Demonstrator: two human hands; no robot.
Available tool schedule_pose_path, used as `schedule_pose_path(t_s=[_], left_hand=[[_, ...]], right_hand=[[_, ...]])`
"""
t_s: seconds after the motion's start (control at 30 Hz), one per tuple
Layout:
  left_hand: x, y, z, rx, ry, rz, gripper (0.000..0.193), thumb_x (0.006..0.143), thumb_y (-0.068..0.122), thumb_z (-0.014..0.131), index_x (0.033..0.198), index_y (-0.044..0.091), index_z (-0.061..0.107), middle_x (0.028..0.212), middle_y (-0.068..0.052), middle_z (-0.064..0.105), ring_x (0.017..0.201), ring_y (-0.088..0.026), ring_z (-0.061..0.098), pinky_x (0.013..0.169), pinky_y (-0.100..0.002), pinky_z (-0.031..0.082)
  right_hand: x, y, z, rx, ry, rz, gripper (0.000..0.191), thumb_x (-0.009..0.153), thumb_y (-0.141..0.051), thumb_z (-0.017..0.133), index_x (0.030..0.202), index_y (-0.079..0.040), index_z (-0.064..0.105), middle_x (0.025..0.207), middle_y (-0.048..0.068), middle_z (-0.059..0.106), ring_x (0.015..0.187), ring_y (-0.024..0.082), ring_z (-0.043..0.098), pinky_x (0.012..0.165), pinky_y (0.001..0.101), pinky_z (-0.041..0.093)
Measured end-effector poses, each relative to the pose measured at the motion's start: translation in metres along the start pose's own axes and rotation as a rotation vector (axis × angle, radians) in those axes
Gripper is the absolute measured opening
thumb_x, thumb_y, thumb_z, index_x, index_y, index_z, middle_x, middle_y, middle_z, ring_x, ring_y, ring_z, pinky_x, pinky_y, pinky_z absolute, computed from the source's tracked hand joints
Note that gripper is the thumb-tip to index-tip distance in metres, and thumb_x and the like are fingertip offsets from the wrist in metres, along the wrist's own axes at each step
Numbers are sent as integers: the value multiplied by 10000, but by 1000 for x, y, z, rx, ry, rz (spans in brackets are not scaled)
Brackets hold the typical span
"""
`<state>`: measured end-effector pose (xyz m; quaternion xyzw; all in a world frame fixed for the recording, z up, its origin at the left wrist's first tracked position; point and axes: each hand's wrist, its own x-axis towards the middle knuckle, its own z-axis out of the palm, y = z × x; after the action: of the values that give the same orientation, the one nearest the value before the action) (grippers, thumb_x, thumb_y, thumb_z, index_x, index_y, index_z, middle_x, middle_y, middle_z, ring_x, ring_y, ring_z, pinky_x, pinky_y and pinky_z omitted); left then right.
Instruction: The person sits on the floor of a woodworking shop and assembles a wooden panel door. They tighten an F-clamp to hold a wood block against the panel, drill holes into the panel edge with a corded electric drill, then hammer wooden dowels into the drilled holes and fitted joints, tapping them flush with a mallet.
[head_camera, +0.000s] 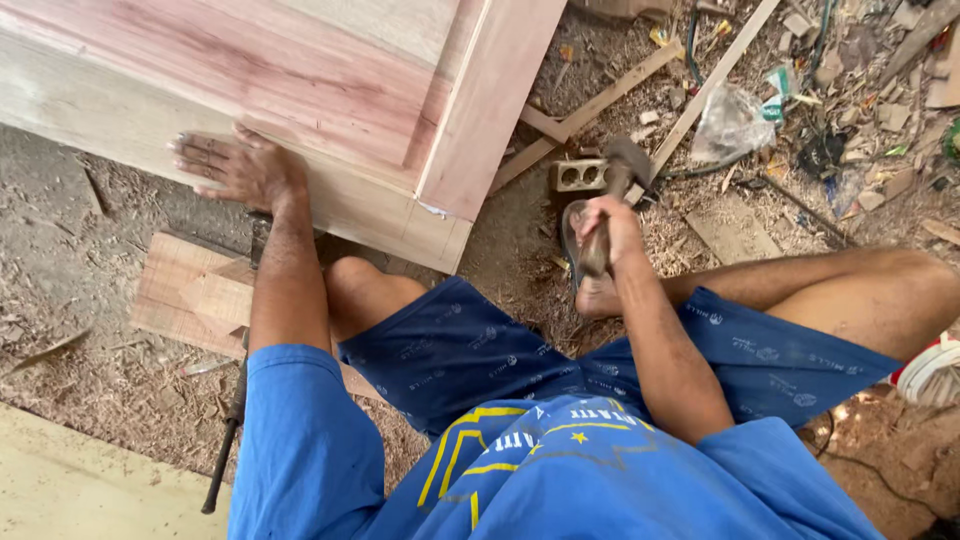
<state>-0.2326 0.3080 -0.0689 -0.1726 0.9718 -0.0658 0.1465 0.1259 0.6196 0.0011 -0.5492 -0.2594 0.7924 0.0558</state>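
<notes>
the left hand (235, 165) lay flat, fingers spread, on the near edge of a pale wooden door (300, 100), holding nothing. the door was planed timber, smooth, with a pinkish grain across its panel and a raised stile running far to near on its right side; its long edge ran from far left to near right, ending in a square corner just left of the person's knee.

the right hand (607, 232) was clenched around the wooden handle of a hammer (615, 190). the handle was round and worn brown; its long axis ran from the fist up and slightly right, with the dark metal head pointing to the far side, just beside a small tan block with two holes (580, 175).

the ground was coarse sawdust and shavings. a flat, rough-sawn board (190, 290) lay under the left forearm, thin battens (600, 100) lay slantwise beyond the hammer, and a crumpled clear bag (735, 120) sat among offcuts at far right. a dark, slim rod (222, 470) lay near the left side.
</notes>
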Motion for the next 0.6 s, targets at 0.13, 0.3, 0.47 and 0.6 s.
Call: schedule_pose_path(t_s=[0.13,0.3,0.47,0.6], left_hand=[[5,4,5,58,-27,-9,741,1210,579,147,1717,49,41,1773,-152,-14,1659,-340,55,1336,-656,157],[6,10,4,0,13,6,724,1200,558,167,1705,60,26,1769,-157,-17,1654,-330,52,1327,-622,168],[9,13,10,37,50,-51,751,1217,592,193,1713,49,39,1782,-145,6,1677,-318,56,1382,-586,149],[13,18,13,47,-85,-31,729,1193,562,209,1700,53,82,1777,-160,55,1650,-347,65,1339,-609,110]], right_hand=[[23,30,48,-43,550,153,93,893,-114,557,814,-69,537,726,88,652,624,151,680,571,307,580],[43,76,74,-45,-342,176,259,961,-126,686,775,-134,505,651,-19,504,535,102,505,480,246,471],[21,30,-13,-366,104,36,89,867,-64,601,786,-98,614,666,29,578,532,132,531,482,273,494],[38,26,19,248,352,-76,231,845,-118,518,624,-65,476,585,110,533,515,237,566,556,366,588]])
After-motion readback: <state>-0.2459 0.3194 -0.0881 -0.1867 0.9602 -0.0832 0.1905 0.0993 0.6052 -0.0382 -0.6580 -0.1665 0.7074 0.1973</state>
